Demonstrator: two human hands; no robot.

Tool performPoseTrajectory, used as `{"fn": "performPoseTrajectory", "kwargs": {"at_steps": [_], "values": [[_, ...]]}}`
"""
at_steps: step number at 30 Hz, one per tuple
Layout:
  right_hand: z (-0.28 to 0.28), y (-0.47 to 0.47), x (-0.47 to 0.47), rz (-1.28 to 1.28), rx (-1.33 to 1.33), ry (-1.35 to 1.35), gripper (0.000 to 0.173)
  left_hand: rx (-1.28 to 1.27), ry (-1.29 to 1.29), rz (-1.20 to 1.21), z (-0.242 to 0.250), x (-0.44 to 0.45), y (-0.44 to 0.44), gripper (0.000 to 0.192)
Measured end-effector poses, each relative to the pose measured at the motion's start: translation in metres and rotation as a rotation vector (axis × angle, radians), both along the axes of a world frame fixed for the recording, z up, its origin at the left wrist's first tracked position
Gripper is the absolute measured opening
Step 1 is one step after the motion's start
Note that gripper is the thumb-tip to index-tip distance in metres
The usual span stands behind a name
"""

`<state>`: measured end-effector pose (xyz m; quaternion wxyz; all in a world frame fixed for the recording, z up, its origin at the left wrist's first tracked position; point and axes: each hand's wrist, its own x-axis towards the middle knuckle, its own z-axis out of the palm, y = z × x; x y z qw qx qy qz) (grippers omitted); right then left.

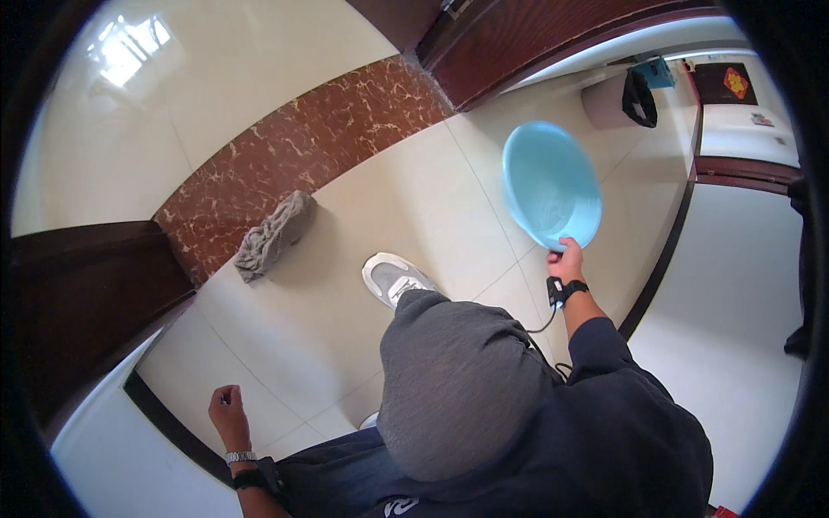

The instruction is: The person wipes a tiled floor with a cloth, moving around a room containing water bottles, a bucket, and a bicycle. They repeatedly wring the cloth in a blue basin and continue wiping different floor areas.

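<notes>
My right hand (567, 262) grips the rim of a light blue plastic basin (550, 175), thumb over the inner side. The basin is held out tilted, its inside towards me, and I see nothing in it. At the lower left, my left hand (228, 414) hangs with its fingers curled near the white wall; a small glint shows within the curl, too small to make out. A crumpled grey cloth (275, 236) lies partly on the reddish-brown marbled threshold strip (311, 126) and partly on the cream floor tiles (363, 207), apart from both hands.
Dark wooden door frames (90, 311) flank the threshold. My grey-and-white shoe (395, 278) stands on the tiles. A waste bin (612, 103) with a black liner and a blue box (654, 72) are at the upper right. White walls with black skirting (660, 259) run along both sides.
</notes>
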<state>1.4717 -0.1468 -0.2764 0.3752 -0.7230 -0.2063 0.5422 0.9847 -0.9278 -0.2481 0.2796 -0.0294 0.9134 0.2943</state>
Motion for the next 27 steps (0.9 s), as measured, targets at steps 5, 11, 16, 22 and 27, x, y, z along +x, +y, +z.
{"fn": "performPoseTrajectory", "kwargs": {"at_steps": [5, 11, 16, 22, 27], "values": [[-0.016, 0.058, -0.006, -0.153, 0.061, -0.014, 0.029, -0.082, -0.048, 0.026, -0.005, 0.005, -0.015, 0.016], [-0.032, 0.105, -0.034, -0.174, 0.07, 0.067, 0.038, -0.191, -0.022, -0.046, 0.002, 0.02, -0.04, 0.016], [-0.048, 0.132, -0.074, -0.095, 0.012, 0.106, 0.037, -0.183, -0.019, -0.007, 0.013, 0.029, -0.039, 0.015], [-0.064, 0.121, -0.113, -0.021, 0.09, 0.216, 0.063, -0.119, -0.028, 0.055, 0.036, 0.03, 0.006, 0.014], [-0.053, 0.102, -0.131, -0.074, -0.014, 0.258, 0.109, 0.033, -0.006, 0.069, 0.059, 0.023, 0.053, 0.013]]}}
